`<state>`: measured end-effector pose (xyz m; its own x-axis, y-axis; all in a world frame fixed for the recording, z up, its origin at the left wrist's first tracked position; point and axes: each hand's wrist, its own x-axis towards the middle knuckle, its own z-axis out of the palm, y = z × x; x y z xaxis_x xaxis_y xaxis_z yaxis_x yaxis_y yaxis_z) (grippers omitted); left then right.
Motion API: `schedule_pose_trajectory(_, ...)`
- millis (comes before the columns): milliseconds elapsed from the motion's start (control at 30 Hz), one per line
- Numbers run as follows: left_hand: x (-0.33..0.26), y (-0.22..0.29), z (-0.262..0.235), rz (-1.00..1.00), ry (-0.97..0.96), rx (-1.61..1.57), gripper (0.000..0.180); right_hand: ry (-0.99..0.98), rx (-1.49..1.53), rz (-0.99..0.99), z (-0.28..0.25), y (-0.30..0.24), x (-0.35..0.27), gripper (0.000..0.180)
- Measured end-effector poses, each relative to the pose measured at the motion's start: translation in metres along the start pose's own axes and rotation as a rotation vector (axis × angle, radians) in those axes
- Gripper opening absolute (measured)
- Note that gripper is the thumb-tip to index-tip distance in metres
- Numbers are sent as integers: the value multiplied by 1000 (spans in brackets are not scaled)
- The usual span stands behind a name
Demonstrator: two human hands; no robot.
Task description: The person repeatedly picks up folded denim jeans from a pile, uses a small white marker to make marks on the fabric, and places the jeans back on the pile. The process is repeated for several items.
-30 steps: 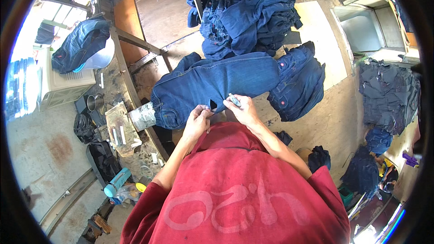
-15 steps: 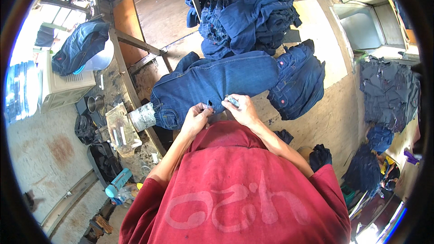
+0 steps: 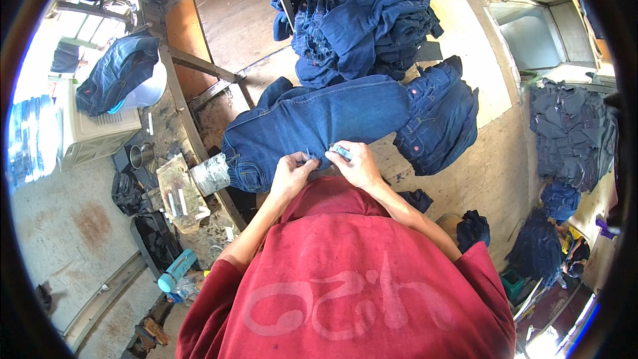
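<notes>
A pair of blue jeans (image 3: 319,112) lies stretched crosswise in front of me, with its gathered end around a pale, worn cylinder (image 3: 211,174) at the left. My left hand (image 3: 292,173) is closed in a pinch on the denim at the near edge. Close by on the right, my right hand (image 3: 362,167) grips a small, pale blue-grey piece (image 3: 341,153) between thumb and fingers, against the same edge. Its exact kind is too small to make out. The fingertips partly cover the cloth between them.
A tall heap of jeans (image 3: 362,16) stands behind, and folded jeans (image 3: 438,119) lie at the right. Dark garments (image 3: 573,136) are piled far right. A wooden board with white sticks (image 3: 193,189), a metal mug (image 3: 140,155) and a turquoise bottle (image 3: 178,270) are at the left.
My left hand has shifted slightly, its fingers still pinched at the denim edge. My right hand keeps the small piece at nearly the same spot. The jeans have stayed in place.
</notes>
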<state>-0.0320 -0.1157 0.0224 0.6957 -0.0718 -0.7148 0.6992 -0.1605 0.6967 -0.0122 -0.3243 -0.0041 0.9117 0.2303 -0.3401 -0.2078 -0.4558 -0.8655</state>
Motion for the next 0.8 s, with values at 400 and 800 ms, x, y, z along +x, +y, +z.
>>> schedule_pose_trajectory(400, -15, -15, -18, -213, 35, -359, 23, -43, 113, 7, 1, 14, 8, 28)
schedule_pose_trajectory(800, 90, -23, -183, 25, 710, 556, 62, 507, 859, 895, -109, 152, 48, 47)
